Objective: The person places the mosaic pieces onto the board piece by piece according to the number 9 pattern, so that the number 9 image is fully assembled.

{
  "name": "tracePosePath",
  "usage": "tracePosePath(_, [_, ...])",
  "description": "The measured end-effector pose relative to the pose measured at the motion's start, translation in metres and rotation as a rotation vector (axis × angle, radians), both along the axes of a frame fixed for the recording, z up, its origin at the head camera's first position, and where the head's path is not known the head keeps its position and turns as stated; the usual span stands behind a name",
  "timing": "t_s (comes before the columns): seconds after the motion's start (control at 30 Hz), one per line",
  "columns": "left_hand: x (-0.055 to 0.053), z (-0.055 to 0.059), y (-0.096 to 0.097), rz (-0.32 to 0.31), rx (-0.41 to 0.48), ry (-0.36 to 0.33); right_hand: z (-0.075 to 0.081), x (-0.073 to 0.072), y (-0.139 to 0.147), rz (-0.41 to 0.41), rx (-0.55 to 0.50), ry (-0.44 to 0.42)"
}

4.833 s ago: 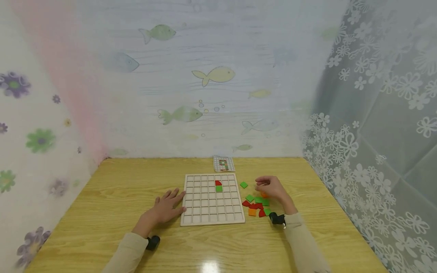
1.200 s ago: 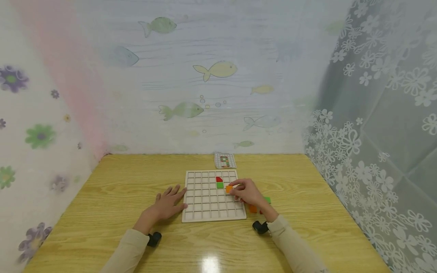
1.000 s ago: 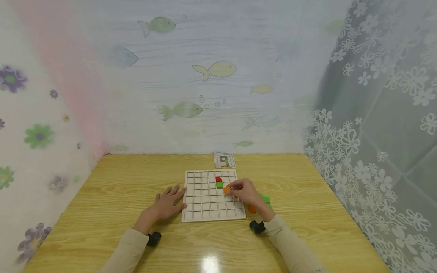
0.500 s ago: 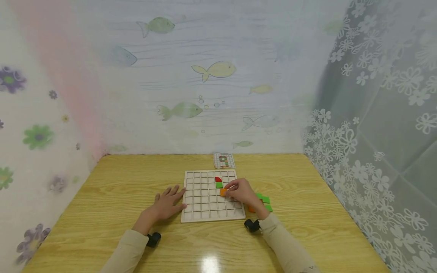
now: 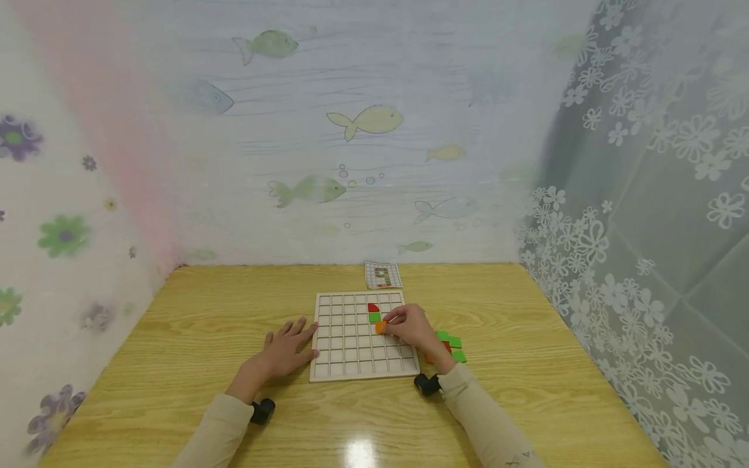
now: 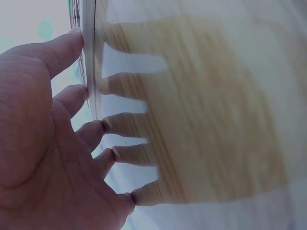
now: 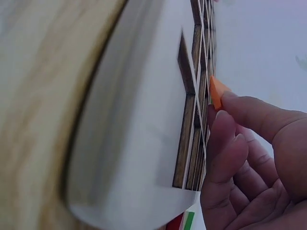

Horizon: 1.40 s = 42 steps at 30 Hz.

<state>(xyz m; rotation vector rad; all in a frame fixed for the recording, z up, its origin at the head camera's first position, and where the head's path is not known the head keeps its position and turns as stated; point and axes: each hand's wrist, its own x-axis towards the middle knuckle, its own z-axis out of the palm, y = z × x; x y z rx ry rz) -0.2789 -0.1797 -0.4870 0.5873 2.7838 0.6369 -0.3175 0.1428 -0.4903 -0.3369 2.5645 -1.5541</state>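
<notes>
A pale wooden grid board (image 5: 345, 354) lies on the table, divided into small square cells. One cell holds a red quarter-round tile (image 5: 373, 307), and directly below it sits a green square tile (image 5: 374, 317). Between thumb and fingers my right hand (image 5: 409, 327) pinches an orange square tile (image 5: 380, 327), just below the green one. In the right wrist view the orange tile (image 7: 218, 92) is tilted close over the cells. My left hand (image 5: 283, 351) lies flat with spread fingers, thumb and fingertips at the board's left edge, as the left wrist view also shows at the board's side (image 6: 89, 52).
Loose green tiles (image 5: 455, 342), with red and orange ones, lie right of the board, partly behind my right forearm. A small pattern card (image 5: 383, 275) with a coloured figure lies behind the board. Walls with fish and flower pictures stand around the wooden table (image 5: 234, 299).
My right hand went from the loose tiles to the board and brought the orange tile leftward, to just below the green tile. The left hand stays at the board's edge.
</notes>
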Motion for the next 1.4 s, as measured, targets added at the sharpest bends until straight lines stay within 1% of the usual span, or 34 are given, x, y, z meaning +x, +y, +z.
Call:
tracePosePath(0.17, [0.0002, -0.001, -0.0007, 0.001, -0.001, -0.005, 0.0008, -0.0014, -0.0023, 0.003, 0.029, 0.027])
tracePosePath(0.3, [0.0006, 0.0003, -0.0002, -0.002, 0.001, -0.006, 0.0019, -0.0035, -0.0043, 0.008, 0.072, 0.033])
tracePosePath(0.47, [0.0001, 0.0009, -0.0001, -0.004, 0.001, -0.003, -0.0004, -0.0072, -0.0053, 0.005, 0.104, 0.032])
tracePosePath(0.7, [-0.0003, 0.0007, 0.0003, -0.003, 0.002, -0.001, -0.0028, -0.009, -0.0049, 0.009, 0.105, 0.029])
tracePosePath(0.97, [-0.001, 0.0014, -0.0002, -0.002, -0.001, 0.0, -0.0018, -0.0096, -0.0046, 0.001, 0.091, 0.019])
tracePosePath(1.23, [-0.0009, -0.0001, -0.0006, 0.001, 0.002, -0.009, 0.0013, -0.0063, -0.0053, -0.011, 0.102, 0.043])
tracePosePath(1.4, [0.0009, 0.0022, 0.0007, 0.002, 0.006, -0.01, 0.0009, -0.0062, -0.0047, -0.009, 0.102, 0.043])
